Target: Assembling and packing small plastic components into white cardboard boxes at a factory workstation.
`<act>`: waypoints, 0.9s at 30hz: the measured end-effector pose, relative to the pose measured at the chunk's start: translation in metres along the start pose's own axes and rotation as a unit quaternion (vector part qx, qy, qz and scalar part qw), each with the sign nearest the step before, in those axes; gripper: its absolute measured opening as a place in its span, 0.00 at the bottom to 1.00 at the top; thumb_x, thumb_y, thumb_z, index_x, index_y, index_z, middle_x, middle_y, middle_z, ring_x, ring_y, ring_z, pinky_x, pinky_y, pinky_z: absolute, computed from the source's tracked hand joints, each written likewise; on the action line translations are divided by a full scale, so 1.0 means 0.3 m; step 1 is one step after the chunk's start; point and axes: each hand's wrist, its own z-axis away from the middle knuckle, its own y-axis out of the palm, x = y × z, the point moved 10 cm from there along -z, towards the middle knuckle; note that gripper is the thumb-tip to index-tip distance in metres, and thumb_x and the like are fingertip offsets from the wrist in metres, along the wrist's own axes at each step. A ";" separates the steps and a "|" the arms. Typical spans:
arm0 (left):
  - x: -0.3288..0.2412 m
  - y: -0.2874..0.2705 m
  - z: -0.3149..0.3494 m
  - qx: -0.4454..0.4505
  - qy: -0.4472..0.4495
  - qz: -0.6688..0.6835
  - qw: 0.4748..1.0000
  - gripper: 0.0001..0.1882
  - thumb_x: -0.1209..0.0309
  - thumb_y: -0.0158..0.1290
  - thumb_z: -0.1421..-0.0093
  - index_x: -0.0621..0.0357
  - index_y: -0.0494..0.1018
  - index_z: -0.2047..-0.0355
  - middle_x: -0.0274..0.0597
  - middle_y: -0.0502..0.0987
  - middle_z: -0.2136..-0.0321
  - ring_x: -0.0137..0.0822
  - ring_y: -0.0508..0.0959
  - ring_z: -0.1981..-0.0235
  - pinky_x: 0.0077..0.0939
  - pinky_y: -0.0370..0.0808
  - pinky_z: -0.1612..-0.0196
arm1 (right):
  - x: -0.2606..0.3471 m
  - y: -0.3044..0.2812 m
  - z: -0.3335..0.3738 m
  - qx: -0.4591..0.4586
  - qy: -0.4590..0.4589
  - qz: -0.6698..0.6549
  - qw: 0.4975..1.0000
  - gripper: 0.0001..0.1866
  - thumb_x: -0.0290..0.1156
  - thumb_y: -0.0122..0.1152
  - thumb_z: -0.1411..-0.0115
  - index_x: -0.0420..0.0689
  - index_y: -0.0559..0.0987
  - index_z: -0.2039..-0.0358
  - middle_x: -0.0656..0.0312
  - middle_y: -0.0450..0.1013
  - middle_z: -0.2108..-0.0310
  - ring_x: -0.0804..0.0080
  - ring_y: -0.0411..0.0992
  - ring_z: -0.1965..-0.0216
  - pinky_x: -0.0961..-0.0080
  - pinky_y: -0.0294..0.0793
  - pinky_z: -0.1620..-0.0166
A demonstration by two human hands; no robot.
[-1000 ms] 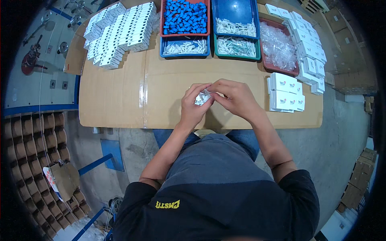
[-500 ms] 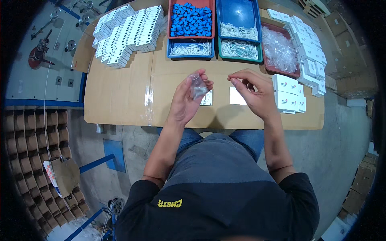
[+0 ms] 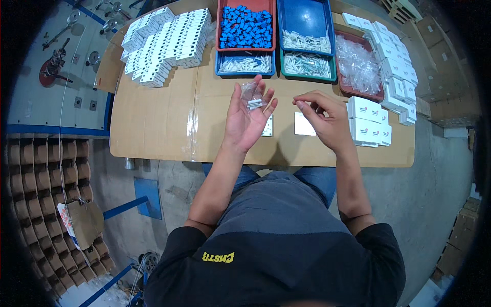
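On the upturned fingers of my left hand point(image 3: 245, 115) lies a small clear plastic bag point(image 3: 249, 92), with a few short white plugs point(image 3: 254, 104) in it. Those fingers are loosely curled around the bag. My right hand point(image 3: 327, 117) hovers to the right of it, thumb and forefinger pinched together; whatever is between the tips is too small to make out. Below the hands on the cardboard-covered table lie a white flat piece point(image 3: 305, 124), partly behind my right hand, and another pale item point(image 3: 268, 126), mostly hidden by my left hand.
Across the back stand a red tray point(image 3: 219, 25) of blue plugs, blue point(image 3: 217, 70) and green point(image 3: 335, 77) trays of white plugs, and a dark red tray point(image 3: 376, 96) of clear bags. White boxes are stacked at left point(image 3: 169, 48) and right point(image 3: 369, 125). The table's front edge is near my lap.
My left hand has turned palm up and its fingers have loosened, so the bag now lies across them with the white plugs showing. My right hand keeps its pinch, almost still.
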 end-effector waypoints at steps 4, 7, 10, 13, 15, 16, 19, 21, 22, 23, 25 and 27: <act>0.029 0.021 0.007 -0.002 -0.047 0.000 0.999 0.30 0.49 0.44 0.24 0.58 0.68 0.33 0.37 0.79 0.45 0.39 0.76 0.41 0.45 0.68 0.33 | -0.017 0.004 0.001 0.004 0.011 0.002 1.000 0.06 0.26 0.68 0.35 0.40 0.86 0.59 0.63 0.82 0.66 0.81 0.70 0.75 0.81 0.67 0.71; 0.034 -0.017 0.015 0.005 -0.058 -0.027 0.998 0.31 0.49 0.44 0.23 0.59 0.65 0.31 0.36 0.79 0.47 0.36 0.77 0.47 0.44 0.70 0.37 | -0.027 -0.001 0.002 -0.003 0.005 -0.002 1.000 0.06 0.25 0.68 0.35 0.39 0.86 0.59 0.63 0.82 0.66 0.81 0.71 0.75 0.81 0.67 0.71; 0.041 -0.076 0.053 -0.039 -0.064 -0.065 0.995 0.32 0.48 0.44 0.23 0.58 0.63 0.30 0.35 0.78 0.51 0.34 0.76 0.54 0.42 0.71 0.41 | -0.037 -0.002 0.004 0.002 0.017 0.004 1.000 0.06 0.25 0.69 0.36 0.39 0.86 0.59 0.62 0.82 0.66 0.81 0.71 0.75 0.81 0.68 0.71; 0.040 -0.118 0.084 -0.071 -0.072 -0.052 0.993 0.32 0.48 0.44 0.23 0.57 0.63 0.30 0.34 0.78 0.52 0.32 0.75 0.57 0.38 0.71 0.42 | -0.064 -0.015 0.007 -0.007 0.024 0.002 1.000 0.06 0.24 0.69 0.36 0.39 0.86 0.59 0.62 0.82 0.66 0.82 0.71 0.74 0.82 0.68 0.71; 0.040 -0.144 0.099 -0.068 -0.077 -0.039 0.994 0.31 0.47 0.45 0.24 0.56 0.65 0.31 0.34 0.78 0.52 0.33 0.75 0.56 0.38 0.72 0.43 | -0.081 -0.031 0.003 -0.022 0.020 0.003 1.000 0.06 0.24 0.69 0.36 0.38 0.86 0.60 0.62 0.82 0.66 0.81 0.71 0.74 0.81 0.68 0.71; 0.038 -0.156 0.106 -0.065 -0.073 -0.028 0.995 0.30 0.47 0.46 0.24 0.55 0.66 0.32 0.33 0.78 0.51 0.33 0.76 0.56 0.37 0.72 0.43 | -0.098 -0.036 -0.001 -0.025 0.023 0.004 0.999 0.06 0.24 0.69 0.36 0.38 0.86 0.60 0.62 0.82 0.66 0.81 0.71 0.74 0.81 0.68 0.71; 0.047 -0.214 0.130 -0.109 -0.072 -0.026 0.991 0.27 0.48 0.47 0.24 0.54 0.70 0.36 0.34 0.78 0.51 0.33 0.76 0.55 0.38 0.72 0.43 | -0.157 -0.077 -0.023 -0.071 0.013 0.025 0.997 0.05 0.25 0.70 0.36 0.38 0.86 0.61 0.62 0.82 0.67 0.80 0.71 0.75 0.81 0.68 0.71; 0.059 -0.215 0.136 -0.110 -0.077 -0.021 0.991 0.26 0.48 0.47 0.24 0.53 0.71 0.38 0.34 0.79 0.51 0.33 0.76 0.55 0.38 0.73 0.44 | -0.210 -0.129 -0.047 -0.129 0.000 0.070 0.989 0.05 0.25 0.70 0.37 0.39 0.87 0.61 0.62 0.81 0.68 0.79 0.71 0.75 0.80 0.67 0.72; 0.067 -0.215 0.137 -0.111 -0.080 -0.016 0.990 0.25 0.48 0.47 0.24 0.53 0.72 0.40 0.35 0.79 0.51 0.34 0.77 0.55 0.38 0.74 0.44 | -0.258 -0.148 -0.059 -0.148 0.003 0.081 0.986 0.05 0.25 0.71 0.38 0.40 0.87 0.61 0.61 0.81 0.70 0.79 0.70 0.77 0.78 0.66 0.73; 0.072 -0.217 0.136 -0.111 -0.081 -0.016 0.990 0.25 0.48 0.47 0.24 0.53 0.72 0.40 0.35 0.79 0.51 0.34 0.77 0.55 0.38 0.74 0.44 | -0.306 -0.158 -0.079 -0.149 0.003 0.082 0.986 0.05 0.25 0.71 0.38 0.40 0.87 0.61 0.61 0.81 0.70 0.79 0.70 0.77 0.78 0.66 0.73; 0.083 -0.224 0.135 -0.115 -0.083 -0.027 0.990 0.24 0.48 0.47 0.24 0.53 0.73 0.42 0.36 0.78 0.51 0.34 0.77 0.56 0.38 0.75 0.46 | -0.399 -0.203 -0.113 -0.188 0.002 0.115 0.975 0.06 0.26 0.71 0.38 0.41 0.87 0.61 0.60 0.79 0.71 0.79 0.69 0.78 0.78 0.66 0.73; 0.089 -0.228 0.135 -0.124 -0.085 -0.030 0.988 0.24 0.48 0.47 0.24 0.53 0.73 0.42 0.37 0.78 0.51 0.34 0.77 0.56 0.37 0.75 0.46 | -0.511 -0.221 -0.151 -0.191 0.018 0.140 0.971 0.07 0.29 0.71 0.38 0.42 0.87 0.61 0.60 0.80 0.71 0.76 0.69 0.78 0.76 0.66 0.73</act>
